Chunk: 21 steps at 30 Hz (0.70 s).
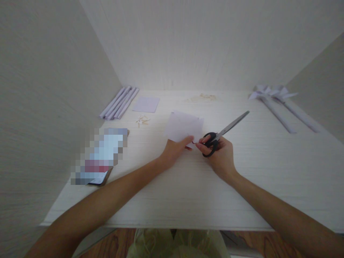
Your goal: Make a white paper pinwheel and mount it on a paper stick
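Centrally on the pale bench (pixel 242 186), the left hand (pixel 173 150) pinches the near edge of the paper (pixel 184 127), which lies just beyond both hands. Right beside it, the right hand (pixel 221 156) is clamped on the scissors (pixel 224 130), blades shut, long axis slanting far-right. White walls close in on three sides.

My right hand (pixel 219 156) covers the scissors' (pixel 224 130) handles; my left hand (pixel 174 150) hides the paper's (pixel 184 127) near corner. The phone (pixel 100 156) is blurred (screen unreadable).
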Motion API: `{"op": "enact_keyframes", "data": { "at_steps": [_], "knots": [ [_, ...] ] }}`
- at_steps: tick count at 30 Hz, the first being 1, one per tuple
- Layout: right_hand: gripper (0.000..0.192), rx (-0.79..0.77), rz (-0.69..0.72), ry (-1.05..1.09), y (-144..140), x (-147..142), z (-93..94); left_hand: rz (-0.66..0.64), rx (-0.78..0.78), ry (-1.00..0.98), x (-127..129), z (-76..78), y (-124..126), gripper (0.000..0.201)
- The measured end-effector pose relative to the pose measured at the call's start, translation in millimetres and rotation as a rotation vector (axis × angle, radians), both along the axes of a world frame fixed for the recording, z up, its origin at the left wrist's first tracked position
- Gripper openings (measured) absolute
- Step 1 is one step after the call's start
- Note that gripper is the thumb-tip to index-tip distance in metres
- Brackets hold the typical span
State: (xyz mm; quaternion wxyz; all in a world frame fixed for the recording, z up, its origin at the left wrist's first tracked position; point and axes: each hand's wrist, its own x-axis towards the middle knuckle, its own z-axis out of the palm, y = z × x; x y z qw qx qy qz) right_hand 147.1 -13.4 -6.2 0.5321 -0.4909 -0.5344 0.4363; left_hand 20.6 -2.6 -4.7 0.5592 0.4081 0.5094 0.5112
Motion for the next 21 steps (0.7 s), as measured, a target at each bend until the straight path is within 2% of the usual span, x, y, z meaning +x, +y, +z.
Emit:
{"op": "enact_keyframes", "data": {
  "at_steps": [11, 21],
  "knots": [
    [0.019, 0.065, -0.012, 0.002, -0.9, -0.9, -0.5, -0.012, 0.007, 0.046, 0.3, 1.8, -1.0, 0.017],
    [0.015, 0.178, -0.076, -0.095, -3.9, -2.1, 2.0, -0.038, 0.036, 0.05, 1.0, 3.4, -1.5, 0.012]
  ]
}}
